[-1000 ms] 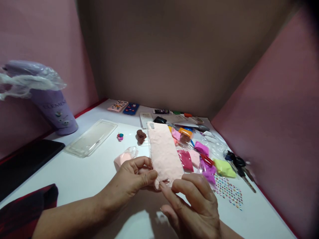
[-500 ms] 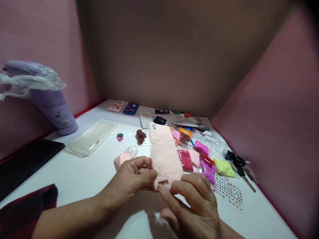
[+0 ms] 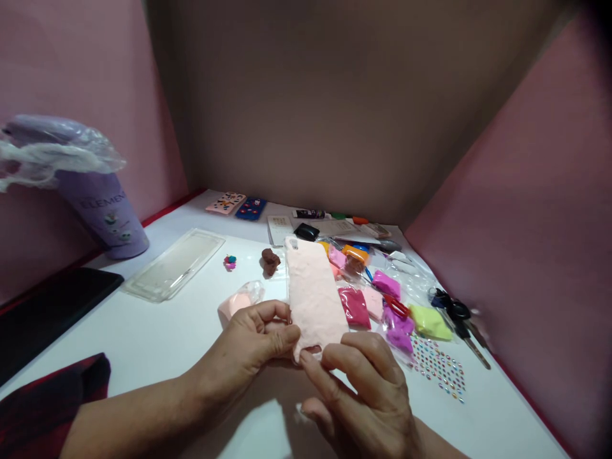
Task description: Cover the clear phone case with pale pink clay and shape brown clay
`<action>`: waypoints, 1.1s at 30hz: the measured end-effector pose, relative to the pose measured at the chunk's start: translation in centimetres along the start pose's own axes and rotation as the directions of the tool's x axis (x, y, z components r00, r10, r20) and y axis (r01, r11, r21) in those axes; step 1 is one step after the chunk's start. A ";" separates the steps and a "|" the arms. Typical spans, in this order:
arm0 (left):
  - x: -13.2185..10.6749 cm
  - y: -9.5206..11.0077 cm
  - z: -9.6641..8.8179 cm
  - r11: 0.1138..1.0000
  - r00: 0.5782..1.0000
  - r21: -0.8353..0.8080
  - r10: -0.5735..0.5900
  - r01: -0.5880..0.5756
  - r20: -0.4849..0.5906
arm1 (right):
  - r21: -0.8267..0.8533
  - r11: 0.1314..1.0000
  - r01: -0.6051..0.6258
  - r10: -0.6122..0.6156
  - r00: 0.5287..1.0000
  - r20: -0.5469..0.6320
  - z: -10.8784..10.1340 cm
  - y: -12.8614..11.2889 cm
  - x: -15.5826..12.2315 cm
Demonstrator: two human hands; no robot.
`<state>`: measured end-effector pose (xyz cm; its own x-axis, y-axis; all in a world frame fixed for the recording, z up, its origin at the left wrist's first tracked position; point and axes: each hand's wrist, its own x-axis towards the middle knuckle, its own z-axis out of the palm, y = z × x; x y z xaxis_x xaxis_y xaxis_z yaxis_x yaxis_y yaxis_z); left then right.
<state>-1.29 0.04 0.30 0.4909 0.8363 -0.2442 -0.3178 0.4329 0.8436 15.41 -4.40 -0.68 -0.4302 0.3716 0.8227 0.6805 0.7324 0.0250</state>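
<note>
A phone case [image 3: 315,287] covered in pale pink clay is held up in the middle, tilted toward me. It has a camera hole at its upper left and a small slot in its bottom edge. My left hand [image 3: 255,338] pinches its lower left side between thumb and fingers. My right hand [image 3: 358,382] is at the lower right corner, its fingers bent against the case. One fingertip presses the clay beside the slot, and the thumb stays apart below. Behind my left hand lies an opened packet of pale pink clay [image 3: 239,303].
Clay packets, among them a yellow one [image 3: 430,322], lie right of the case near a gem sticker sheet [image 3: 438,366] and black scissors [image 3: 459,312]. Left are a clear case [image 3: 176,264], a purple tumbler [image 3: 112,217] and a black slab [image 3: 62,306]. Brown clay [image 3: 270,262] sits behind.
The case has shifted very slightly left and down. My right hand has moved a little left with its fingertip along the bottom edge. My left hand keeps its pinch.
</note>
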 end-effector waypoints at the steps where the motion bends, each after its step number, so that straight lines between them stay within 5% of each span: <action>1: 0.0 0.0 0.0 1.000 1.000 -0.005 -0.002 0.002 0.000 | 0.008 1.000 0.003 -0.003 1.000 -0.002 -0.1 0.0 0.1; 5: -0.1 0.1 0.0 0.999 0.999 -0.033 -0.034 0.034 0.017 | 0.028 0.999 -0.029 0.031 0.998 -0.055 -1.2 -0.1 0.1; 8: -0.1 0.2 0.1 0.998 0.999 -0.057 -0.036 0.037 0.023 | 0.099 0.982 -0.163 0.171 0.981 -0.088 -1.8 0.2 -0.1; 11: 0.0 0.2 0.1 0.995 0.999 -0.090 -0.030 0.031 0.012 | 0.283 0.869 -0.405 0.465 0.865 -0.189 -1.5 1.2 -0.5; 14: 0.1 0.3 0.0 0.991 0.999 -0.130 -0.037 0.042 0.037 | 0.510 0.573 -0.642 0.784 0.610 -0.114 -0.7 2.4 -0.6; 16: 0.2 0.4 -0.1 0.989 0.998 -0.140 -0.041 0.049 0.056 | 0.698 0.231 -0.678 0.867 0.468 0.168 -0.4 2.7 -0.2; 19: 0.3 0.4 -0.1 0.993 0.998 -0.105 -0.056 0.060 0.043 | 0.676 -0.330 -0.659 0.729 0.277 0.626 -0.6 2.2 0.9; 21: 0.3 0.3 -0.1 0.995 0.997 -0.065 -0.077 0.079 0.028 | 0.622 -0.499 -0.603 0.646 0.219 0.731 -0.8 1.8 1.6; 25: 0.3 0.3 0.1 0.994 0.994 -0.026 -0.102 0.103 0.024 | 0.632 -0.539 -0.558 0.683 0.150 0.715 -0.6 1.9 1.5; 33: 0.5 0.6 -0.1 0.969 0.979 0.160 -0.197 0.188 0.047 | 0.693 -0.298 -0.657 0.827 0.184 0.531 0.2 2.0 0.0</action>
<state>-1.33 0.79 0.66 0.5816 0.7176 -0.3831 -0.0861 0.5226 0.8482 16.68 -2.86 -0.75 0.1690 0.9772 -0.1289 -0.3307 -0.0670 -0.9414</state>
